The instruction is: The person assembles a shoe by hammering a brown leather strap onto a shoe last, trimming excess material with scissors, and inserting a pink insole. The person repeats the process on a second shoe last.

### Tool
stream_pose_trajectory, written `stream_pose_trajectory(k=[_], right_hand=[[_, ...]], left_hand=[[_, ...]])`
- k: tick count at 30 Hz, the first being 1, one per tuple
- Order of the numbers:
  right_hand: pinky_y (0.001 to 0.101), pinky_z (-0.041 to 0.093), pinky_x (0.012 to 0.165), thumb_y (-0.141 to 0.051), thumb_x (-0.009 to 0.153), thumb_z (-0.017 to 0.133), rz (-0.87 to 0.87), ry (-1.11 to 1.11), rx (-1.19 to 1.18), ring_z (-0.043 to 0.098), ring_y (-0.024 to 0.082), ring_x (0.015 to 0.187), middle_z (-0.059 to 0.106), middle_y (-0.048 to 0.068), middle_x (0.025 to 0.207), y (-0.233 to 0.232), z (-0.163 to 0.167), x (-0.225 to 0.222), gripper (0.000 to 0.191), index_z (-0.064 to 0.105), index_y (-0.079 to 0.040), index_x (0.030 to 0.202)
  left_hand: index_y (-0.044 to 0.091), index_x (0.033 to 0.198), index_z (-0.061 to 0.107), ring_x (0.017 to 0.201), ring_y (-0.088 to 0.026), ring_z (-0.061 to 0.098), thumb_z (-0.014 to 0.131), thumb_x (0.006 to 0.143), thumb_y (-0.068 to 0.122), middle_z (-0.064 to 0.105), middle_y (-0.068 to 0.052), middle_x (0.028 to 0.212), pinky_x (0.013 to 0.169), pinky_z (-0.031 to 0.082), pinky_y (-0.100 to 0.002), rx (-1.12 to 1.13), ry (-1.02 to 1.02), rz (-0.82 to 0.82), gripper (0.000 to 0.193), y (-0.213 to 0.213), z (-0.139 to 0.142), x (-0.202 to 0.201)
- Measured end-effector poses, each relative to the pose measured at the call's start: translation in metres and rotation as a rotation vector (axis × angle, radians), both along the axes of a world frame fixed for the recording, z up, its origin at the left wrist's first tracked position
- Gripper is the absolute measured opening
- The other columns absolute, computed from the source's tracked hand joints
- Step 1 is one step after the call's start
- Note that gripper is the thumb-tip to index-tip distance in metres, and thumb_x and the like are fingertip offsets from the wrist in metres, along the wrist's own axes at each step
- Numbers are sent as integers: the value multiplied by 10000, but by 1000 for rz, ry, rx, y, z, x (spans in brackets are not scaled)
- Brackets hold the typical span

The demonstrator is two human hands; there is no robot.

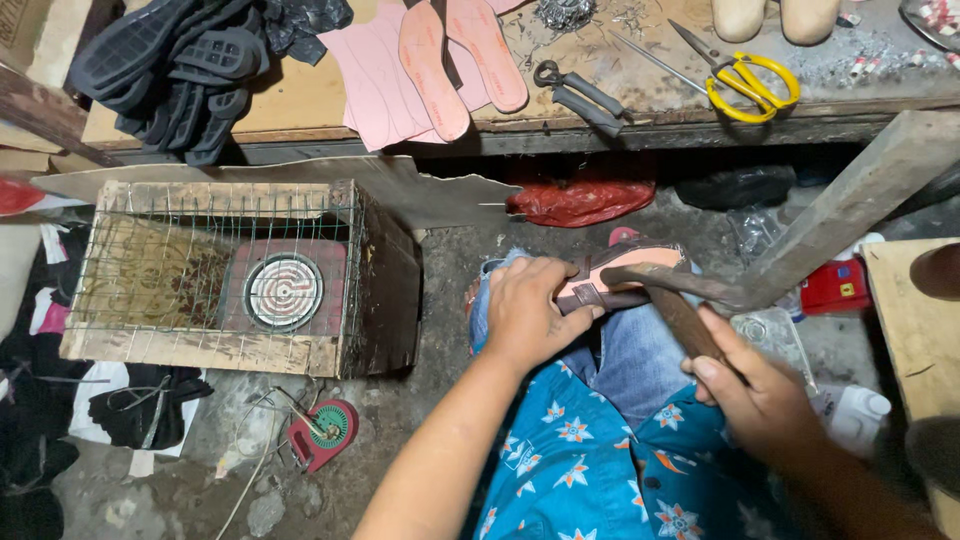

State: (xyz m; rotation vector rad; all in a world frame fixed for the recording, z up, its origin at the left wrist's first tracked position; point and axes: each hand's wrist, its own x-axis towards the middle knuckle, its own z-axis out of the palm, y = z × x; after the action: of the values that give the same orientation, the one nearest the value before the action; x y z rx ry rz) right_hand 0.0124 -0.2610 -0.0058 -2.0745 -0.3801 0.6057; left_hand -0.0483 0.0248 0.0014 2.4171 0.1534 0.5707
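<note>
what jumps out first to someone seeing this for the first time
At centre, the left hand presses a pink-soled sandal on the person's knee while the right hand grips a hammer over it. To the left, a wire-caged wooden box holds a round coil heater. Yellow scissors and pink insoles lie on the bench above.

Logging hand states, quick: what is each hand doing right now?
Left hand: closed over the pink shoe piece resting on the knee.
Right hand: closed on the hammer handle, hammer head over the shoe piece.

Dim workshop: cracked concrete floor [440,290], cluttered wooden workbench [300,105] above, wire-caged wooden crate [200,345] left.
</note>
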Motion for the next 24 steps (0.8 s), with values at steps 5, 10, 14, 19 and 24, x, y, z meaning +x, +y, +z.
stream_pose_trajectory(k=[5,10,14,19,24], right_hand=[[320,542,741,-278,941,663,50,-6,-235,682,188,723,690,147,809,8,-12,-3,634,488,-197,1545],[387,542,796,-293,897,659,202,-469,-159,718,312,900,729,207,1020,26,0,-4,592,536,-140,1456],[411,550,811,-366,888,722,272,-430,-374,714,362,918,731,183,1013,32,15,10,637,552,-254,1491],[384,552,821,-231,911,670,187,-456,-3,746,329,941,727,219,1063,16,8,17,524,573,-102,1409],[359,567,827,-247,915,669,187,-304,-91,731,299,933,724,198,1070,17,-21,9,517,615,-85,1403]], left_hand=[[99,867,680,949,-310,598,842,677,435,657,-71,903,832,396,-450,44,60,19,419,-5,0,0],[103,915,677,955,-306,599,829,669,414,655,-66,921,822,401,-442,52,-16,31,425,-7,-1,-1],[96,920,670,949,-311,593,845,666,415,653,-72,927,817,399,-448,76,-25,8,444,-4,-1,0],[98,925,675,936,-307,599,855,658,407,661,-67,914,827,411,-443,60,-11,17,445,-2,-3,1],[108,1015,705,953,-297,613,851,668,402,686,-63,963,826,411,-443,32,-24,1,478,-3,-5,1]])
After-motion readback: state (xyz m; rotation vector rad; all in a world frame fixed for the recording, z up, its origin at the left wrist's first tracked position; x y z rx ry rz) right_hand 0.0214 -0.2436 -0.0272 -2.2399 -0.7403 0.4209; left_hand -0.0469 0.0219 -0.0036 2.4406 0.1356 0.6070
